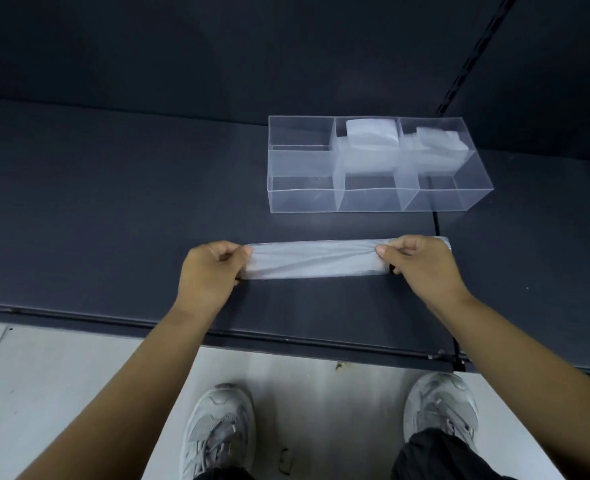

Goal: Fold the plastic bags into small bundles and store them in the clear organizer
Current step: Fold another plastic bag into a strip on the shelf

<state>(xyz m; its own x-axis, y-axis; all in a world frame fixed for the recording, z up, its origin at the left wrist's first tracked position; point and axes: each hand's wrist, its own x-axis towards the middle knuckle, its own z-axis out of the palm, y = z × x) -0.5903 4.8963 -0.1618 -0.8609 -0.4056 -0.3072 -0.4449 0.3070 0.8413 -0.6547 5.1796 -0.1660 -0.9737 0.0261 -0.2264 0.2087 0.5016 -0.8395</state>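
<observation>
on dark shelf [113, 202], left hand [210, 271], right hand [421, 265] pinching folded bag [314, 259]

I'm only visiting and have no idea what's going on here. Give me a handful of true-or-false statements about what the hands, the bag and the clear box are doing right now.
1. The left hand and right hand each pinch one end of the bag. True.
2. The bag is already a small bundle. False: it is a long flat strip.
3. The organizer has six compartments. True.
4. All compartments are filled. False: only the back middle and back right ones hold bundles.
5. The bag lies inside the organizer. False: it lies on the shelf, nearer the person.
</observation>
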